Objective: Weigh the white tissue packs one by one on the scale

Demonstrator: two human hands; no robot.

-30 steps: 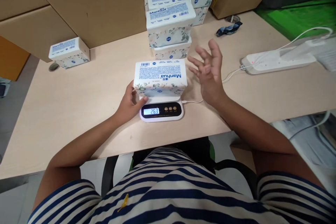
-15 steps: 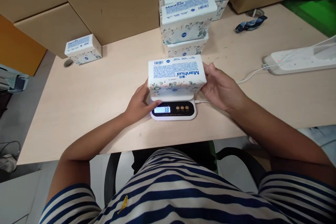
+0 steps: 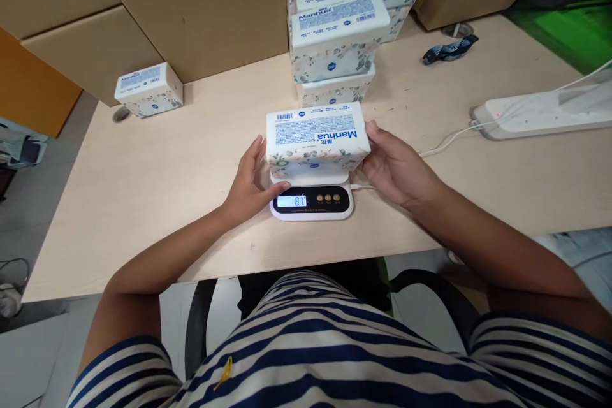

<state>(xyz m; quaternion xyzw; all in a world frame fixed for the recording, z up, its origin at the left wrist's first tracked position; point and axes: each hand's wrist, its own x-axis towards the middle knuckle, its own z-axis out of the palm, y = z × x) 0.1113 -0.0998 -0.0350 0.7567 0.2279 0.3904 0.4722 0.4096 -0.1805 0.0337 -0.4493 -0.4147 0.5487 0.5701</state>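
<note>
A white pack of tissues [image 3: 313, 134] with blue "Manhua" print and a leaf pattern sits over a small white digital scale [image 3: 312, 213], hiding most of its platform. The lit display reads 8.1. With its thumb near the top edge, my right hand [image 3: 394, 166] grips the pack's right end; some of its fingers are hidden behind. On the other side, my left hand [image 3: 248, 185] has its fingers stretched along the left of the pack and scale. Its thumb rests at the scale's upper left edge, by the display.
Behind the scale stand stacked tissue packs [image 3: 339, 32]. Another tissue pack [image 3: 149, 89] lies at the far left by cardboard boxes [image 3: 201, 6]. On the right are a white power strip [image 3: 535, 118] with cables and a dark patterned cloth band [image 3: 449, 50]. A cable runs to the scale.
The display has gone from 3.8 to 8.1. My left fingers have straightened slightly beside the pack. The whole view has shifted a little; the pack stays over the scale.
</note>
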